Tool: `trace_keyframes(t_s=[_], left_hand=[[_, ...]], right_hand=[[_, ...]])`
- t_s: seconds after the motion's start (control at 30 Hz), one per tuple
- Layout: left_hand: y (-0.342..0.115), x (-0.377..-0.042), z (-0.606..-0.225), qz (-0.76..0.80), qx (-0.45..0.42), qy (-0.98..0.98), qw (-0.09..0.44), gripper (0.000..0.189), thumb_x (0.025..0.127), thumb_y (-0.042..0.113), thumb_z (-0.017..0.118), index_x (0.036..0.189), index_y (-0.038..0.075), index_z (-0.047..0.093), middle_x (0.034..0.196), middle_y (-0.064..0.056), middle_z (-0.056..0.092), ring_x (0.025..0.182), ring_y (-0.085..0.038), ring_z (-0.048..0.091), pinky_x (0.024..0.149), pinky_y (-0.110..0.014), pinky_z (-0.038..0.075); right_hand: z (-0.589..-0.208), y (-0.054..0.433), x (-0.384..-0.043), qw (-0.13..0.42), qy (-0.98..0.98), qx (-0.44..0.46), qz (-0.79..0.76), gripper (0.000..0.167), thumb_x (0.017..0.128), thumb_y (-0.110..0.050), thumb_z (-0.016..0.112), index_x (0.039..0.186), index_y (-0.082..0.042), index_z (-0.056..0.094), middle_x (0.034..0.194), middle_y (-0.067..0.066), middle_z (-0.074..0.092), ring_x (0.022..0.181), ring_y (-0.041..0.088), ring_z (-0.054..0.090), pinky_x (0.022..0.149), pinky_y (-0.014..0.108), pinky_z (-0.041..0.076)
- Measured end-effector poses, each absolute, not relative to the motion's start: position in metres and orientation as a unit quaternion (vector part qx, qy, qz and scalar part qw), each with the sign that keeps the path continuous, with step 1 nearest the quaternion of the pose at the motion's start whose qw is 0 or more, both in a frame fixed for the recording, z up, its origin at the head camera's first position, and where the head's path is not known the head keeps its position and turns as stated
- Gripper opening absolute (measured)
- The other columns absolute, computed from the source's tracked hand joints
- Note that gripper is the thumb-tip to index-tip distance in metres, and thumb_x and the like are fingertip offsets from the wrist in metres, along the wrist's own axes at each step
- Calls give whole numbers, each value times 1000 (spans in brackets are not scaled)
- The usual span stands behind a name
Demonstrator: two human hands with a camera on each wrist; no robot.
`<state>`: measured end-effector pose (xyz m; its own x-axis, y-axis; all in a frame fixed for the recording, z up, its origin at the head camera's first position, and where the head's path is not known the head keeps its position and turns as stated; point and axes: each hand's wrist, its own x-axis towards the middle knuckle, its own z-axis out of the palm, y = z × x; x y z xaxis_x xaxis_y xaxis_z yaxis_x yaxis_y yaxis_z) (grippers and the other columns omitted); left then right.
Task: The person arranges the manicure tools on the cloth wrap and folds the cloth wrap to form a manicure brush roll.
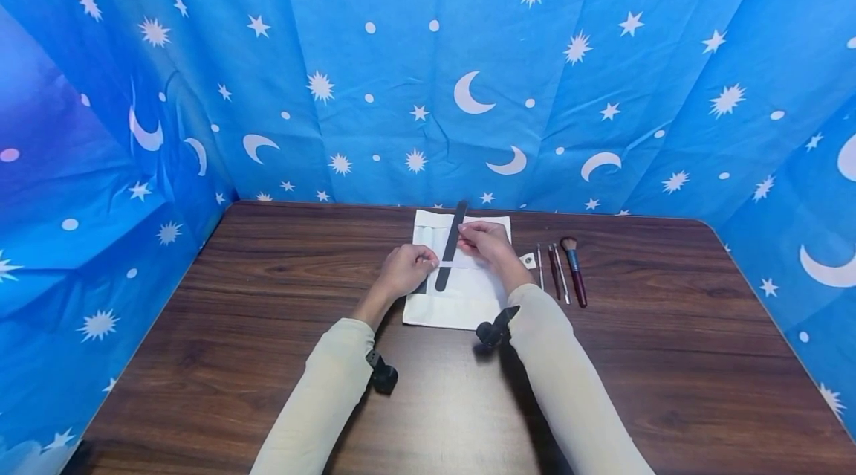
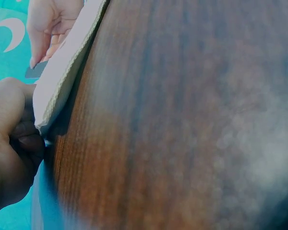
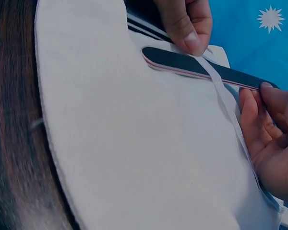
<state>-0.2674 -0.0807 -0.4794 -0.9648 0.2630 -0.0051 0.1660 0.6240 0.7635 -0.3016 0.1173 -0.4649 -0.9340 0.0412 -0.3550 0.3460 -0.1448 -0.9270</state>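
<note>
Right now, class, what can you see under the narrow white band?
A dark file passes under the white band, showing on either side of it, above a white cloth. The stretch of file directly beneath the band is covered and cannot be seen.

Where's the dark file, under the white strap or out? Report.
Under: in the right wrist view, the white strap crosses over the dark file.

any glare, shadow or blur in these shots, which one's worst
Head: pale glare on the table between the sleeves, dark shadow beside the right one; left wrist: worst, table hazy and blurred, left hand partly shaded; right wrist: file fairly crisp, table blurred at lower left.
</note>
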Motion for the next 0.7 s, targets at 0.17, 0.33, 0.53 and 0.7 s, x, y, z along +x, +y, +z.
trace_keyframes(t_s=[0.17,0.33,0.53,0.7], left_hand=[[-81,-267,-479,416,120,900,57,11,102,15,70,97,10,78,65,3,52,60,-13,45,63,-31,37],[-81,-267,-479,419,121,898,59,11,103,15,70,98,10,78,65,3,52,60,-13,46,61,-31,37],[-81,-268,-479,414,124,900,52,10,101,15,71,98,10,79,65,4,52,61,-13,46,61,-31,37],[-80,-269,-480,408,124,903,50,10,101,15,72,97,10,79,64,4,51,61,-13,46,62,-32,36]], right_hand=[[-464,119,-300,127,675,121,-717,19,104,-2,64,118,10,67,77,3,67,63,6,67,63,18,55],[-463,122,-299,149,685,100,-706,13,105,-2,63,112,8,67,77,3,68,65,7,69,64,19,56],[-464,122,-299,151,692,73,-702,14,105,0,61,113,11,65,73,1,69,64,5,68,63,17,55],[-466,123,-301,153,691,63,-703,17,104,3,59,116,14,64,72,0,69,63,5,67,63,17,55]])
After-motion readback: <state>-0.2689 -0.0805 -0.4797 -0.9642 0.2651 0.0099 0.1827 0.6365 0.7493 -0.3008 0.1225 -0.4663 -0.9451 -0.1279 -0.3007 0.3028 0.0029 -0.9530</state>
